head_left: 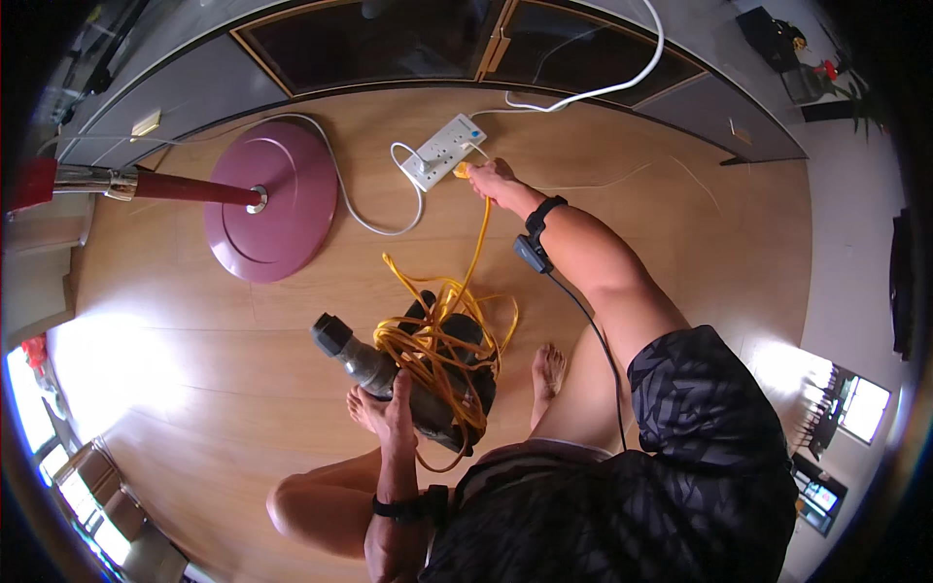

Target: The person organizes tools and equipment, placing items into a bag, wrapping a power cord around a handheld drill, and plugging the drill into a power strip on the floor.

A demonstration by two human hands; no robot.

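Left hand (398,413) grip closed on dark pump (418,374); right hand (491,180) pinches yellow plug (461,171) at power strip (443,151).

The right hand (492,181) reaches far across the wooden floor (680,243), pinching a yellow plug (462,171) at the white power strip (444,151). The left hand (399,403) grips a dark machine (428,374) wrapped in tangled yellow cord (442,335), nearby. A maroon fan base (272,199) sits left.

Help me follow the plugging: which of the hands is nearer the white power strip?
Right. The right hand reaches the power strip; the left hand rests far back on the dark machine.
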